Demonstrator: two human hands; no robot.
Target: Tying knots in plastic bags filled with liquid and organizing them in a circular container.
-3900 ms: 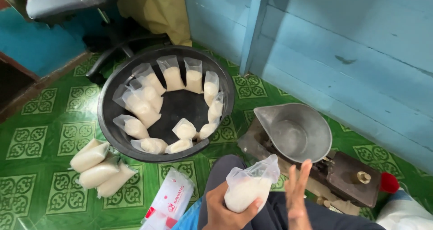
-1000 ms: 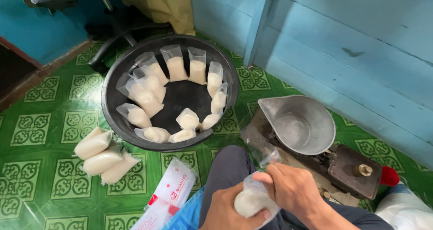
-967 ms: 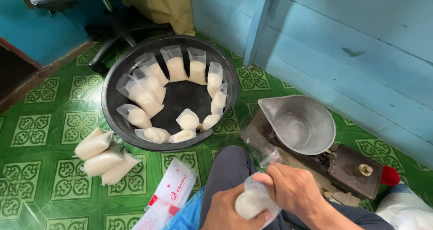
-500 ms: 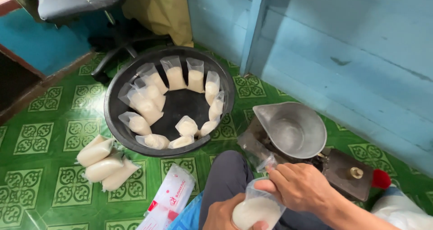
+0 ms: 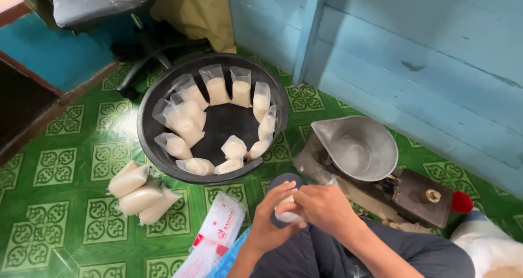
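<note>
Above knee: small white-filled bag [image 5: 287, 215] clasped between 2 hands, left [image 5: 271, 218], right [image 5: 322, 207]; bag mostly hidden.

White-and-red flat packet [image 5: 217, 234] lies on green floor [image 5: 65, 223] beside knee.
</note>
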